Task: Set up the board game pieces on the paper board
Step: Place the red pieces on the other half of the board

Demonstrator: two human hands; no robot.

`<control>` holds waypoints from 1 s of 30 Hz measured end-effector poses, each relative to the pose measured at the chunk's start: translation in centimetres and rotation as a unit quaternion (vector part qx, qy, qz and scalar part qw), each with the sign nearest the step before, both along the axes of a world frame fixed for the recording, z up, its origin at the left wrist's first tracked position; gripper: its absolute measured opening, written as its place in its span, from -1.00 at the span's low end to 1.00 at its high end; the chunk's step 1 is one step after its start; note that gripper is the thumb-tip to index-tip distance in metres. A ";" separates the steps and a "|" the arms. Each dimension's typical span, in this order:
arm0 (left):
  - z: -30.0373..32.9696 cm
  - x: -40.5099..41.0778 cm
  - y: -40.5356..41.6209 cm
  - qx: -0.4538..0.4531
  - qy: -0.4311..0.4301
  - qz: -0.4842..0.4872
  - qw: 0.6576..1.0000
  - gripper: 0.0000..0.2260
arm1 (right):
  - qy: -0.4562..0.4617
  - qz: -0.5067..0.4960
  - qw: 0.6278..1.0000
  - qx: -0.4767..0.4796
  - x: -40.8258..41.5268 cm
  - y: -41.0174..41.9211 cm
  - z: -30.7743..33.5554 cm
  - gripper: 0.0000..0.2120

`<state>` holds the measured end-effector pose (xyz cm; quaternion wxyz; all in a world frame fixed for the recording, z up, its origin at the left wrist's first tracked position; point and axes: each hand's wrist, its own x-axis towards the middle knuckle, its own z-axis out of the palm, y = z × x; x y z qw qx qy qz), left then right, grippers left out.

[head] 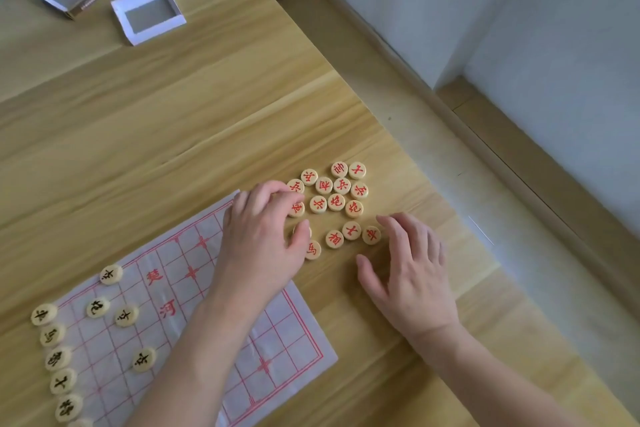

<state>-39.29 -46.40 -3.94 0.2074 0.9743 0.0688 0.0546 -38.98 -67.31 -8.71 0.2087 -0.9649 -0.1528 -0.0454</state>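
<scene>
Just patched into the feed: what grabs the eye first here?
A cluster of red-lettered pieces lies on the table right of the paper board, with the left hand gripping pieces at its edge. Black-lettered pieces line the board's left side; two open box halves sit far back.

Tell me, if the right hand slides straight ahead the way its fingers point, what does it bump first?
Probably the red-lettered piece right at the fingertips of the right hand, nearest of the loose red pieces on the table. It may already touch.
</scene>
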 end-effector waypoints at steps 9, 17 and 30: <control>-0.5 0.2 0.4 -0.018 0.006 0.014 1.000 -0.78 | -0.060 0.025 0.998 0.001 -0.1 0.1 -0.3 -0.55; -0.5 -0.4 2.2 -0.002 0.004 0.052 0.999 -0.76 | -0.085 0.056 0.994 -0.026 -0.3 2.8 -0.8 -0.60; -0.7 1.4 2.0 -0.035 -0.002 0.071 0.997 -0.80 | -0.092 0.081 0.992 -0.043 0.2 3.2 -0.9 -0.73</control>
